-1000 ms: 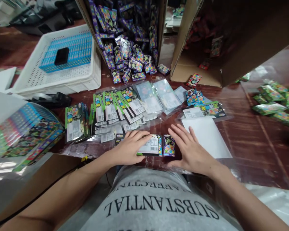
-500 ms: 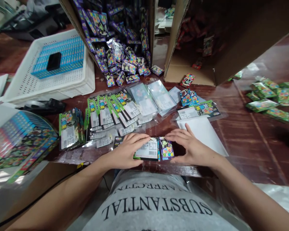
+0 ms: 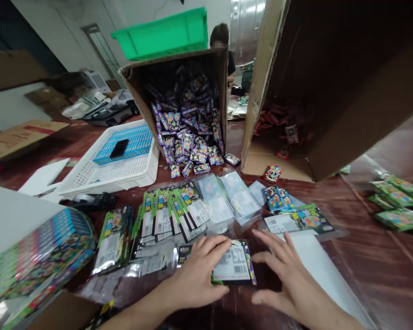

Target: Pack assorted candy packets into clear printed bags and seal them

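Note:
My left hand (image 3: 201,270) grips a printed packet (image 3: 234,263), fingers over its far edge and thumb at its near edge. The packet has a white label with a barcode. A narrow strip of a purple box (image 3: 250,263) shows at its right end; the rest of the box is hidden. Just to the right, my right hand (image 3: 284,270) is open with fingers spread, holding nothing. Beyond my hands lie a fanned row of printed packets (image 3: 174,208), clear sleeves (image 3: 239,197) and two small blue boxes (image 3: 278,198).
One cardboard carton (image 3: 226,91) holds many small purple boxes; another carton (image 3: 278,167) holds red ones. A white crate (image 3: 131,176) with blue boxes and a black phone-like object (image 3: 119,148) stands left. Green packs (image 3: 399,215) lie right. A person (image 3: 230,62) is at the back.
The purple box has gone from beside the packet to mostly hidden at its right end. My right hand has drawn off it and spread its fingers. The view has tilted up.

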The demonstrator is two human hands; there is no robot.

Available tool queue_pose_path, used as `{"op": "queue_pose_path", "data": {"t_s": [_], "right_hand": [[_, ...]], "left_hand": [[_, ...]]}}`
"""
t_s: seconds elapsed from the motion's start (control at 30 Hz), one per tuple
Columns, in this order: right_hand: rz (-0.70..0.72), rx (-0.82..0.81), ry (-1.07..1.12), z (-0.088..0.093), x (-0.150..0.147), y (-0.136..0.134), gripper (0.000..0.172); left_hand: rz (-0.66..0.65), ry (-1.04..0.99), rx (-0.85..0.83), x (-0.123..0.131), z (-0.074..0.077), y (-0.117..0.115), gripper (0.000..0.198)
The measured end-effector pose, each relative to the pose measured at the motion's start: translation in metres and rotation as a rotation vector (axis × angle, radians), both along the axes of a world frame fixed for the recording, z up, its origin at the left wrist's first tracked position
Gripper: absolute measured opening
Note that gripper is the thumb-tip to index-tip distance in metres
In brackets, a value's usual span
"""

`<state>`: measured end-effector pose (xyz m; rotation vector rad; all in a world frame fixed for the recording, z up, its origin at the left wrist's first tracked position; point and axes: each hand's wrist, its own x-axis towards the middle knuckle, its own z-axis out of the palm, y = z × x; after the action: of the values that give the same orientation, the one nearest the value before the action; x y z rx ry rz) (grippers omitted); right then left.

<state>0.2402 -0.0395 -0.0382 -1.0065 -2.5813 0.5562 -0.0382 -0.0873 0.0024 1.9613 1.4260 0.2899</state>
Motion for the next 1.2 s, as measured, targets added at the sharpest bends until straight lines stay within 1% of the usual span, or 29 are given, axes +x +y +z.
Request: {"op": "queue_pose_path", "data": {"t_s": [0.03, 0.1, 0.17, 0.2, 0.23, 0.27, 0.3, 0.33, 0.37, 0.4, 0.43, 0.47, 0.5, 0.53, 0.6, 0.63, 0.7, 0.73, 0.8, 0.87, 0.9, 0.97, 1.0, 1.03, 1.07, 1.13, 1.17, 1.2], "right_hand": [[0.027, -0.028, 0.000, 0.000, -0.001, 0.002, 0.063], [0.049, -0.057, 0.010, 0.002, 0.002, 0.012, 0.062], [-0.008, -0.019, 0.065, 0.006, 0.012, 0.036, 0.059], [-0.062, 0.022, 0.105, 0.009, 0.019, 0.054, 0.056], [-0.131, 0.071, 0.146, 0.012, 0.029, 0.076, 0.054], [-0.203, 0.118, 0.176, 0.016, 0.039, 0.103, 0.050], [-0.296, 0.167, 0.169, 0.020, 0.049, 0.132, 0.052], [-0.411, 0.205, 0.122, 0.025, 0.059, 0.164, 0.056], [-0.525, 0.207, 0.018, 0.029, 0.067, 0.197, 0.061], [-0.587, 0.201, -0.032, 0.032, 0.074, 0.229, 0.065], [-0.612, 0.189, -0.069, 0.034, 0.078, 0.260, 0.068], [-0.635, 0.170, -0.105, 0.035, 0.081, 0.288, 0.071], [-0.641, 0.148, -0.132, 0.035, 0.080, 0.314, 0.072], [-0.636, 0.125, -0.155, 0.034, 0.078, 0.336, 0.070], [-0.605, 0.081, -0.191, 0.028, 0.071, 0.371, 0.061], [-0.585, 0.061, -0.205, 0.024, 0.066, 0.384, 0.053], [-0.557, 0.022, -0.234, 0.017, 0.058, 0.400, 0.042], [-0.551, 0.008, -0.246, 0.015, 0.056, 0.403, 0.042], [-0.563, 0.004, -0.262, 0.013, 0.056, 0.397, 0.052], [-0.599, 0.040, -0.265, 0.015, 0.063, 0.373, 0.068], [-0.622, 0.066, -0.267, 0.018, 0.070, 0.353, 0.075], [-0.650, 0.120, -0.267, 0.026, 0.087, 0.300, 0.078], [-0.644, 0.140, -0.265, 0.031, 0.096, 0.268, 0.076], [-0.613, 0.182, -0.236, 0.035, 0.107, 0.236, 0.074], [-0.575, 0.188, -0.218, 0.039, 0.118, 0.203, 0.069], [-0.483, 0.065, -0.222, 0.043, 0.141, 0.148, 0.064], [-0.444, 0.015, -0.216, 0.044, 0.154, 0.127, 0.068], [-0.423, -0.010, -0.205, 0.043, 0.167, 0.113, 0.077]], "left_hand": [[-0.013, 0.004, -0.007, 0.001, 0.002, 0.005, 0.095], [-0.092, 0.013, -0.026, 0.003, 0.006, 0.018, 0.096], [-0.165, 0.030, -0.002, -0.001, 0.011, 0.041, 0.097], [-0.168, 0.044, 0.044, -0.003, 0.014, 0.058, 0.094], [-0.138, 0.060, 0.117, -0.006, 0.016, 0.079, 0.088], [-0.070, 0.080, 0.212, -0.008, 0.018, 0.104, 0.077], [0.016, 0.105, 0.320, -0.008, 0.020, 0.132, 0.067], [0.101, 0.137, 0.421, -0.006, 0.022, 0.161, 0.061], [0.187, 0.175, 0.501, -0.002, 0.025, 0.191, 0.058], [0.246, 0.233, 0.531, 0.003, 0.028, 0.219, 0.056], [0.282, 0.301, 0.535, 0.010, 0.033, 0.244, 0.054], [0.283, 0.375, 0.508, 0.018, 0.039, 0.264, 0.050], [0.252, 0.444, 0.461, 0.025, 0.044, 0.280, 0.044], [0.201, 0.497, 0.409, 0.033, 0.048, 0.290, 0.037], [0.060, 0.552, 0.312, 0.051, 0.053, 0.298, 0.022], [-0.012, 0.554, 0.281, 0.060, 0.052, 0.297, 0.017], [-0.138, 0.542, 0.256, 0.080, 0.046, 0.293, 0.017], [-0.198, 0.535, 0.263, 0.091, 0.042, 0.291, 0.019], [-0.296, 0.507, 0.322, 0.110, 0.033, 0.293, 0.022], [-0.360, 0.466, 0.404, 0.127, 0.026, 0.303, 0.024], [-0.377, 0.443, 0.440, 0.134, 0.023, 0.311, 0.025], [-0.395, 0.404, 0.475, 0.145, 0.017, 0.329, 0.027], [-0.411, 0.394, 0.475, 0.150, 0.014, 0.337, 0.028], [-0.432, 0.385, 0.469, 0.155, 0.012, 0.345, 0.029], [-0.454, 0.377, 0.462, 0.159, 0.010, 0.351, 0.033], [-0.481, 0.348, 0.468, 0.169, 0.009, 0.356, 0.040], [-0.480, 0.321, 0.481, 0.175, 0.010, 0.355, 0.041], [-0.476, 0.284, 0.493, 0.182, 0.012, 0.352, 0.041]]}}
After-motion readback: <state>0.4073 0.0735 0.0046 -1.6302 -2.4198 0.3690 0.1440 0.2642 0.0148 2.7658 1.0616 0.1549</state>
